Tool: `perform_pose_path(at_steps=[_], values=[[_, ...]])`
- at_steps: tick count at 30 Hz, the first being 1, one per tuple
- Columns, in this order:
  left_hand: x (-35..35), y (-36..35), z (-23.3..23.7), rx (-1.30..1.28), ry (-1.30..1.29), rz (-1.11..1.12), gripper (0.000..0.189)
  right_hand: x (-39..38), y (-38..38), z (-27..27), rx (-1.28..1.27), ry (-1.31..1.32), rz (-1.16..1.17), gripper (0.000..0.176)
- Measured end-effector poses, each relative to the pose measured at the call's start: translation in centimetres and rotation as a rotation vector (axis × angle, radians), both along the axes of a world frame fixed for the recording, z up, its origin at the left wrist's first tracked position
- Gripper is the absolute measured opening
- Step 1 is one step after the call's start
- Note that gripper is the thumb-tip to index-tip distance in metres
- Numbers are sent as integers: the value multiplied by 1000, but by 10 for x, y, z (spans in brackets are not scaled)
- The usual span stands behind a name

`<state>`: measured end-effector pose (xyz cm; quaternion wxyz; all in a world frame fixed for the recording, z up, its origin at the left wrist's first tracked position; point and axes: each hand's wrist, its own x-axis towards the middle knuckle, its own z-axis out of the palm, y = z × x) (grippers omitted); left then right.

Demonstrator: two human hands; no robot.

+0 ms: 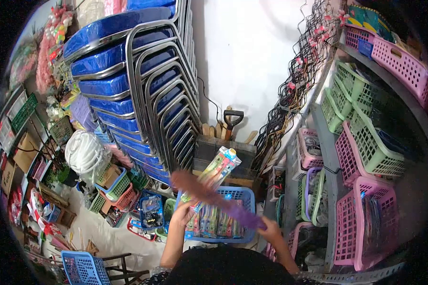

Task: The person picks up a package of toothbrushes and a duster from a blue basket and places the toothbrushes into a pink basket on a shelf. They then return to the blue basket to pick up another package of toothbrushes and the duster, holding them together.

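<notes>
My left hand [183, 213] is closed around the lower end of a colourful see-through pack [222, 164], which is tilted up and to the right. What the pack contains is too small to name. My right hand [270, 232] grips the purple end of a long duster [245, 216]. Blurred by motion, the duster's brown end crosses in front of the pack and reaches up to the left. Beneath both hands stands a blue basket [248, 194] holding several similar packs [216, 224] side by side.
Stacked blue chairs [128, 71] with metal frames rise at the left. On the right, a grey shelf [325, 142] carries pink baskets [361, 228] and green baskets [375, 137]. Tool handles [230, 123] stick up behind the blue basket. More filled baskets [114, 185] sit on the floor at left.
</notes>
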<state>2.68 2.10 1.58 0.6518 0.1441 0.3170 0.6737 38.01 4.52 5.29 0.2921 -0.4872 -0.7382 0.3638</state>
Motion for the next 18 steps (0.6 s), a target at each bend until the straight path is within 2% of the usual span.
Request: perform_pose_path(at_steps=[1,2,3,4,5,6,7,9,11,13,14,15,16,18], values=[[-14,4,-33,186,-160,-165,39,-1,-3,-2,90,-152,121,48],[-17,11,-33,240,-292,-301,37,-3,-6,-4,181,-302,241,50],[-14,9,-34,148,-177,-138,39,-4,-5,-10,218,-246,195,51],[-1,3,-6,57,-62,25,41,-6,-1,-13,222,-239,188,51],[1,3,13,-36,43,67,49,-9,3,-14,129,-236,39,50],[7,2,34,9,55,52,41,-11,8,-18,34,-233,-110,48],[4,2,31,-14,81,45,41,-18,14,-24,41,-104,-237,44],[1,-1,24,-35,110,35,41,-23,16,-31,-11,-91,-306,44],[-3,-2,24,-30,41,13,51,-34,12,-26,-59,-74,-371,45],[-6,-5,28,-26,13,45,49,-40,0,-27,-23,-93,-88,45],[-8,-7,27,-29,-19,78,46,-41,-5,-24,-16,-88,-89,45],[-17,-8,0,46,-19,136,41,-41,-10,-21,51,-195,31,45],[-21,-15,17,-99,-7,54,39,-42,-13,-21,118,-304,149,45],[-16,-16,28,-104,7,88,38,-43,-7,-27,183,-250,57,43]])
